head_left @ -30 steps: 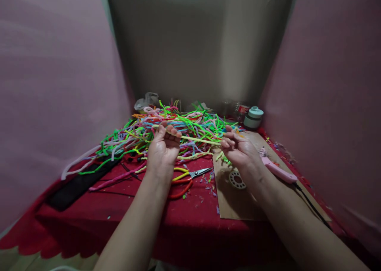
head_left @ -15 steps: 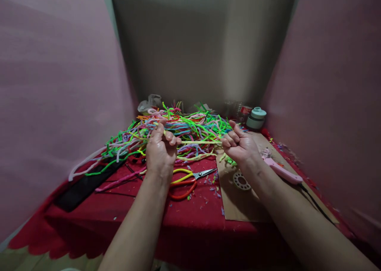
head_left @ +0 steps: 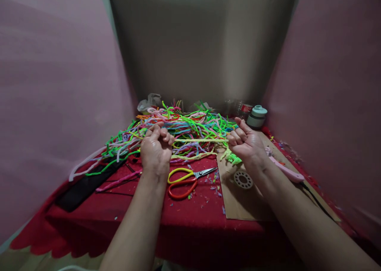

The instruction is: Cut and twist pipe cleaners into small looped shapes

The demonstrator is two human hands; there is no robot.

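A pale yellow pipe cleaner (head_left: 200, 140) stretches straight and level between my two hands. My left hand (head_left: 156, 146) is closed around one end of it. The other end runs into the curled fingers of my right hand (head_left: 244, 140), whose thumb points up. Behind them spreads a heap of pipe cleaners (head_left: 190, 122) in green, pink, blue and other colours. Below the stretched one, scissors (head_left: 193, 179) with one yellow and one red handle lie with their blades towards the right. Bright green pieces (head_left: 233, 158) rest near my right hand.
A red cloth (head_left: 131, 219) covers the table, with fuzz scraps on it. On the right, a cardboard sheet (head_left: 238, 207) bears a round disc with holes (head_left: 243, 180) and a pink corded tool (head_left: 287, 171). A lidded container (head_left: 257, 117) stands behind. Pink walls (head_left: 56, 104) flank both sides.
My hands have moved farther apart, the left one to the left and the right one to the right. More of the yellow pipe cleaner shows between them.
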